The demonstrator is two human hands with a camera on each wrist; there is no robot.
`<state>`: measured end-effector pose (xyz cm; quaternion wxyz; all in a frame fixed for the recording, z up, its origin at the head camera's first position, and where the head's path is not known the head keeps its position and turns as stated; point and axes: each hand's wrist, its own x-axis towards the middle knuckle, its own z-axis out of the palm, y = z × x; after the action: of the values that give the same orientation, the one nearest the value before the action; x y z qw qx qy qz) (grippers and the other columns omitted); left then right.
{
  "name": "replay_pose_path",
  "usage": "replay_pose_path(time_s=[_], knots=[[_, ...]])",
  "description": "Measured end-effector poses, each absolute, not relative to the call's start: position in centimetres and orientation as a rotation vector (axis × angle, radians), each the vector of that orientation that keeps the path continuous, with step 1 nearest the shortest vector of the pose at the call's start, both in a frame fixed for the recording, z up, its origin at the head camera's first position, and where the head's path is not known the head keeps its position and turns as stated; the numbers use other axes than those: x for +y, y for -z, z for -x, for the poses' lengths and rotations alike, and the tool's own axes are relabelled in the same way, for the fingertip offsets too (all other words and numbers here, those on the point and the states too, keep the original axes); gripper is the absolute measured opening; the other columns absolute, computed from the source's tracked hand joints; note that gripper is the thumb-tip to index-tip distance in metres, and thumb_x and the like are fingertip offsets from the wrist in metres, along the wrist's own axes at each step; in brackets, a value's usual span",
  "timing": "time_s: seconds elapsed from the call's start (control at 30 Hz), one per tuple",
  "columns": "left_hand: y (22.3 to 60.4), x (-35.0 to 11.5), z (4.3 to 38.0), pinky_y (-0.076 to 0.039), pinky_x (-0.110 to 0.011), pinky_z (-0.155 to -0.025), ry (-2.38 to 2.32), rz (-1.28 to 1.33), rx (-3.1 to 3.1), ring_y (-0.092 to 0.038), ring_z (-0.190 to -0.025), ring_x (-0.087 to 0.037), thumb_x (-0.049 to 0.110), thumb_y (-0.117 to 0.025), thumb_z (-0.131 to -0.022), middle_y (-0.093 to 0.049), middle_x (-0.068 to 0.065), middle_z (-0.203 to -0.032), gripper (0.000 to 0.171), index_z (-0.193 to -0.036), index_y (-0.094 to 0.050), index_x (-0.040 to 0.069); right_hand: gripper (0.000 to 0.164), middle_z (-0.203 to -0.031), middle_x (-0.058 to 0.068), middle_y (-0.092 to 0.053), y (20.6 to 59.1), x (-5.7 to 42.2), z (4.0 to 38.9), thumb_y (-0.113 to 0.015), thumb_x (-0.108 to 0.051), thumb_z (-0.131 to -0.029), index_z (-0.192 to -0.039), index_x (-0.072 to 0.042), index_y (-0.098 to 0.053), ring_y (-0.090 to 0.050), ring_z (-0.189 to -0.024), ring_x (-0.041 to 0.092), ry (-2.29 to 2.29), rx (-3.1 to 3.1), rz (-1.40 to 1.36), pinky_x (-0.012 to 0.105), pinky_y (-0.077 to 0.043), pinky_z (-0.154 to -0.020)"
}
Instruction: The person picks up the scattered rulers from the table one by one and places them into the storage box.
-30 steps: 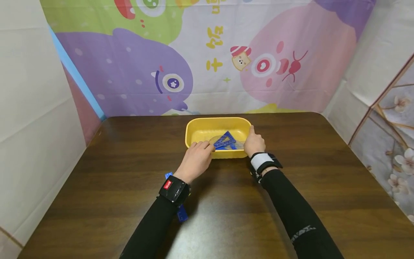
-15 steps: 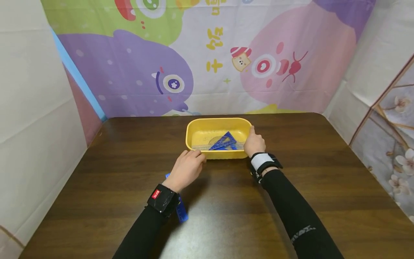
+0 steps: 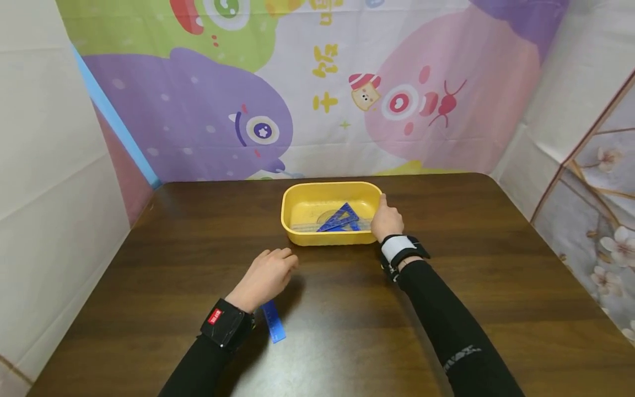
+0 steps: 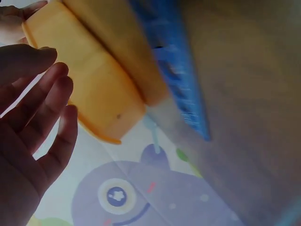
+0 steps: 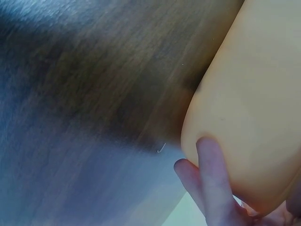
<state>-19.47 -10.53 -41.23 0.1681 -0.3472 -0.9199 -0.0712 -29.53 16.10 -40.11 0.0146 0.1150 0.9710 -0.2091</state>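
A yellow plastic basin (image 3: 327,238) stands near the back of the table. Its right end is gripped by my right hand (image 3: 388,221), fingers (image 5: 214,174) flat against the outer wall. Inside lie a blue set square (image 3: 337,221), other blue pieces and clear measuring pieces, partly hidden by the front wall. My left hand (image 3: 263,277) hovers in front of the basin, holding nothing, its fingers (image 4: 61,134) loosely bent. Beneath that hand a blue ruler (image 3: 274,322) lies on the table, its far part covered; the left wrist view shows cutouts along the ruler (image 4: 176,70).
The brown wooden table (image 3: 357,325) runs back to a cartoon-printed curtain (image 3: 337,146). Pale cloth (image 3: 64,165) hangs on the left, and a flower-patterned panel (image 3: 602,209) borders the right side.
My left hand has drawn back from the basin's front rim, moving left and towards me over the blue ruler. The right hand keeps its grip on the basin. The set square has shifted slightly left.
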Motion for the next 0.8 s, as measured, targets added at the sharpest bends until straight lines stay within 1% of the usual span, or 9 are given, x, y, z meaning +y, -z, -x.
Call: replay_pose_path(time_s=[0.27,0.4,0.57,0.67,0.8], knots=[[42.0,-12.8,17.4,-0.049,-0.033,-0.067,0.280,0.968,-2.698,-0.059,-0.076,-0.015,0.003,-0.069,-0.071,-0.059,0.003,-0.082,0.015,-0.081,-0.065,0.014,0.062,-0.085,0.023,-0.062,40.0,15.8,29.6,-0.039,-0.004,-0.092,-0.146,-0.010,-0.011,-0.057,-0.064,0.029,0.653,3.025,-0.350,0.037,-0.045,-0.056],[41.8,-13.2,16.9,-0.048,-0.034,-0.065,0.254,1.005,-2.679,-0.058,-0.075,-0.016,0.003,-0.069,-0.072,-0.060,0.003,-0.081,0.014,-0.080,-0.064,0.014,0.061,-0.088,0.024,-0.062,39.9,15.8,29.5,-0.039,-0.004,-0.092,-0.146,-0.010,-0.012,-0.059,-0.068,0.030,0.653,3.032,-0.349,0.038,-0.047,-0.059],[41.6,-13.6,16.4,-0.047,-0.029,-0.060,0.193,1.075,-2.640,-0.058,-0.072,-0.014,0.002,-0.068,-0.071,-0.059,0.004,-0.078,0.015,-0.079,-0.064,0.013,0.061,-0.090,0.024,-0.062,39.8,15.8,29.4,-0.039,-0.004,-0.092,-0.146,-0.010,-0.012,-0.060,-0.072,0.032,0.649,3.029,-0.354,0.039,-0.048,-0.062],[41.4,-14.0,16.0,-0.047,-0.027,-0.060,0.161,1.107,-2.681,-0.057,-0.073,-0.012,0.003,-0.070,-0.068,-0.058,0.004,-0.080,0.018,-0.081,-0.065,0.013,0.061,-0.093,0.025,-0.062,39.8,15.8,29.3,-0.038,-0.004,-0.092,-0.146,-0.010,-0.012,-0.060,-0.074,0.033,0.646,3.028,-0.359,0.040,-0.049,-0.064],[41.3,-14.6,15.6,-0.048,-0.030,-0.062,0.126,1.134,-2.725,-0.059,-0.075,-0.012,0.005,-0.075,-0.065,-0.058,0.003,-0.081,0.022,-0.083,-0.065,0.012,0.061,-0.094,0.026,-0.062,39.8,15.9,29.2,-0.038,-0.004,-0.092,-0.146,-0.010,-0.012,-0.060,-0.074,0.033,0.649,3.027,-0.360,0.041,-0.049,-0.064]])
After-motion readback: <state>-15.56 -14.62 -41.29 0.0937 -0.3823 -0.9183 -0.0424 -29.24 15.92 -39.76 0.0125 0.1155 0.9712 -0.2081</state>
